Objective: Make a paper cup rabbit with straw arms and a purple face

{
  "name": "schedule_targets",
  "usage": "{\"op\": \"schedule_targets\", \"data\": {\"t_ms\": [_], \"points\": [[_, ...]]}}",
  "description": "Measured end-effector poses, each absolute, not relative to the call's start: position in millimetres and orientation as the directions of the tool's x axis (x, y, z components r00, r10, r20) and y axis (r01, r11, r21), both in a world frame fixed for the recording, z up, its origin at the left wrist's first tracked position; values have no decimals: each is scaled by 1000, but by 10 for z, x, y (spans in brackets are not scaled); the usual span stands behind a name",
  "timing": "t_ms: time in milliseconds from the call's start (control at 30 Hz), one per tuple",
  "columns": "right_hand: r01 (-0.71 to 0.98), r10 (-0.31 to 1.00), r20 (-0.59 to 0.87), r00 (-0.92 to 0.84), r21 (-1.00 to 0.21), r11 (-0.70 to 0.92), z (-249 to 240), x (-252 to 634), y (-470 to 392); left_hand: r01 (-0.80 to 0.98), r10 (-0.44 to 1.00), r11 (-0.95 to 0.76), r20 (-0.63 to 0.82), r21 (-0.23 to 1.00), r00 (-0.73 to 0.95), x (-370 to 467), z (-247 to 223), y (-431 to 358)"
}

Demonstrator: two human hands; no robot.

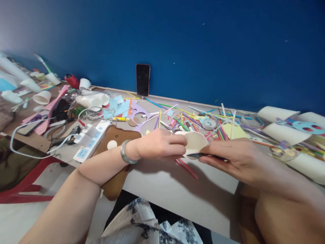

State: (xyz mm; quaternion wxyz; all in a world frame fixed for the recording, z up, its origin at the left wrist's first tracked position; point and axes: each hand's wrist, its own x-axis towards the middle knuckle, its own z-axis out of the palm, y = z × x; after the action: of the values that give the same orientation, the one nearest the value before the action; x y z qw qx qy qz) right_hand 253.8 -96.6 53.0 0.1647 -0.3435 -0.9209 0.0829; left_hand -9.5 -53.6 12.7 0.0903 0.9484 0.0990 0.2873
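Note:
A white paper cup (196,142) is tilted with its round opening toward me, above the table. Its left side is in the closed fingers of my left hand (166,144), which has a bracelet at the wrist. My right hand (230,157) grips a slim black pen-like tool (194,155); its tip lies at the cup's lower edge. I cannot make out exactly what kind of tool it is. Two thin red sticks (189,169) lie on the table just below the cup.
A phone (143,79) leans on the blue wall. Markers, straws, a tape roll (208,123) and paper scraps crowd the table's back. A white power strip (88,142) and brown pouch-like item (109,183) lie left. White paper cylinders (286,132) lie right.

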Motion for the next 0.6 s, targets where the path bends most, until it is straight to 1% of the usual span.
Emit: {"op": "schedule_targets", "data": {"t_ms": [33,67,100,167,233,333,400,467,533,600], "points": [[597,632,261,-730,-205,775,550,2527,-1014,156,207,-978,545,139,813,-92,126,-561],[595,608,285,-741,-142,791,570,2511,-1058,157,175,-984,555,81,813,-90,127,-579],[593,586,311,-748,-82,801,589,2494,-1098,141,144,-989,561,48,815,-87,131,-589],[604,565,338,-752,11,797,621,2462,-1160,91,92,-995,569,30,817,-75,146,-595],[609,555,341,-758,68,790,639,2443,-1199,63,79,-997,557,47,827,-55,159,-592],[600,540,350,-766,85,796,633,2445,-1233,64,129,-988,520,140,845,-29,156,-594],[598,539,364,-760,67,798,610,2457,-1245,70,174,-973,503,219,846,-23,147,-600],[603,547,372,-750,45,796,583,2470,-1252,70,198,-962,497,264,845,-23,144,-607],[609,556,366,-746,38,792,560,2480,-1257,75,196,-963,478,261,856,-23,149,-614],[613,564,355,-746,34,789,544,2488,-1262,82,179,-971,450,226,875,-22,157,-618]]}}
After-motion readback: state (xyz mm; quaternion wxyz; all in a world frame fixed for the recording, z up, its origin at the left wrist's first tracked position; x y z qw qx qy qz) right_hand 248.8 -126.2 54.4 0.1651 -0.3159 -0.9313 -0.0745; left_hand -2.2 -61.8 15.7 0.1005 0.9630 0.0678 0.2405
